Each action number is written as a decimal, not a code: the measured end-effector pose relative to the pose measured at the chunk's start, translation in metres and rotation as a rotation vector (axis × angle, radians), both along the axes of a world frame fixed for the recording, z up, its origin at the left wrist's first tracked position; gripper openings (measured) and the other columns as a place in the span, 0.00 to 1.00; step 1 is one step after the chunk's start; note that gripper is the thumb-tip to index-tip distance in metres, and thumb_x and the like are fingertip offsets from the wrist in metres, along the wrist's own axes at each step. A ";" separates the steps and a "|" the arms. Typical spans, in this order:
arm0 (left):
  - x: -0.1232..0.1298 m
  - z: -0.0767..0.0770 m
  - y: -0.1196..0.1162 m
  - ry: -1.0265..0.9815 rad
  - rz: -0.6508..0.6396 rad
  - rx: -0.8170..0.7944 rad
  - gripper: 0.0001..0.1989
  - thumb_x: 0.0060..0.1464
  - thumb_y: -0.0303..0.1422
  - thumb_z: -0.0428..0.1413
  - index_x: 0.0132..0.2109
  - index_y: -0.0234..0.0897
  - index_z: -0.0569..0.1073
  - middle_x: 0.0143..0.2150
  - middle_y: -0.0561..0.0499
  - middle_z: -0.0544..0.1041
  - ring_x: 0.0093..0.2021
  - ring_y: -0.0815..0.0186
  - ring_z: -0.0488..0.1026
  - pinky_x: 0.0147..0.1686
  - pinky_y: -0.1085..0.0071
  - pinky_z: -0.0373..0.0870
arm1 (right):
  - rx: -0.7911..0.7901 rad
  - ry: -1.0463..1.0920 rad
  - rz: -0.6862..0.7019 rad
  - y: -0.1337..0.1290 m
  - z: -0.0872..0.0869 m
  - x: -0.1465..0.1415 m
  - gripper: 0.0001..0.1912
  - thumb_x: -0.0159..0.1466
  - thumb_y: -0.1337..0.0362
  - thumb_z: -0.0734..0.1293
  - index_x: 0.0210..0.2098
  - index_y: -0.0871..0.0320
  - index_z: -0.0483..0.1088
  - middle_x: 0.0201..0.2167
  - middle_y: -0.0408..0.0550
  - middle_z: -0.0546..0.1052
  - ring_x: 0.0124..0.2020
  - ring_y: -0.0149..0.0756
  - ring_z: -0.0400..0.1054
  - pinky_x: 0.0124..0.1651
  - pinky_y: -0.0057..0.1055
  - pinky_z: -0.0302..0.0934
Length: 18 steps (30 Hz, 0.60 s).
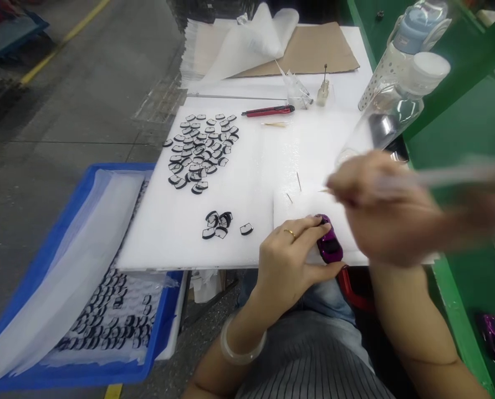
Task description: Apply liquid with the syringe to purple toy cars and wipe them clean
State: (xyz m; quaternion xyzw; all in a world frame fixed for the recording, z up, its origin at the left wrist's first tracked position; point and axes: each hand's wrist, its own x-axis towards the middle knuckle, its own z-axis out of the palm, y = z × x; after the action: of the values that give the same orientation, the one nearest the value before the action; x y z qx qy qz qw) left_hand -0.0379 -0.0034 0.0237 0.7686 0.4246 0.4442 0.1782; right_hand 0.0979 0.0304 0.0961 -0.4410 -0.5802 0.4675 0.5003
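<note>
Beyond the right hand (391,213), a clear bottle with a white cap (405,105) is beside a dotted bottle with a blue lid (401,44). Well ahead of the left hand (286,260), at the far end of the tabletop (253,172), a curled white sheet (258,44) partly covers brown cardboard (320,50). A red utility knife (268,111) lies nearer that hand. Far to its left, a yellow line (68,39) crosses the floor (118,72).

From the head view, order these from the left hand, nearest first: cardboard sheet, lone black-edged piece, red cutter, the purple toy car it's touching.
1. Purple toy car: against the left hand, on its right.
2. Lone black-edged piece: to its left.
3. Red cutter: well beyond it.
4. Cardboard sheet: farthest, at the back.
</note>
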 end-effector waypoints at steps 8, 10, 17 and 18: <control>0.001 -0.003 -0.006 0.104 -0.009 0.071 0.21 0.54 0.34 0.64 0.53 0.34 0.73 0.53 0.39 0.79 0.53 0.54 0.77 0.49 0.58 0.79 | 0.193 -0.109 -0.476 0.029 -0.016 0.070 0.15 0.63 0.50 0.60 0.34 0.53 0.72 0.30 0.46 0.74 0.35 0.38 0.71 0.43 0.37 0.64; 0.005 -0.005 -0.007 0.134 0.026 0.102 0.21 0.57 0.31 0.61 0.56 0.34 0.71 0.56 0.38 0.77 0.57 0.53 0.75 0.51 0.57 0.78 | 0.138 -0.442 -0.576 0.036 -0.026 0.087 0.10 0.60 0.58 0.63 0.30 0.55 0.73 0.26 0.45 0.75 0.29 0.36 0.68 0.37 0.34 0.61; -0.001 -0.006 -0.017 0.102 0.061 0.179 0.19 0.58 0.39 0.61 0.53 0.35 0.74 0.53 0.39 0.78 0.58 0.51 0.72 0.54 0.54 0.74 | -0.090 -1.234 -0.479 0.058 -0.058 0.074 0.17 0.62 0.53 0.62 0.34 0.56 0.80 0.25 0.52 0.78 0.28 0.44 0.68 0.31 0.35 0.50; -0.008 -0.005 -0.019 0.073 0.081 0.188 0.18 0.57 0.39 0.62 0.52 0.35 0.75 0.51 0.40 0.78 0.56 0.52 0.74 0.53 0.56 0.74 | -0.072 -1.227 -0.472 0.058 -0.058 0.073 0.15 0.61 0.55 0.64 0.35 0.55 0.80 0.27 0.52 0.78 0.29 0.44 0.68 0.31 0.35 0.50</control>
State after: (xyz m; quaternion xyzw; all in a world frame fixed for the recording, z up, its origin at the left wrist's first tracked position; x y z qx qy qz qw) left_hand -0.0460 -0.0226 0.0183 0.7798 0.4180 0.4605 0.0715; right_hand 0.1712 0.0879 0.0379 -0.7593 -0.6320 0.0280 0.1527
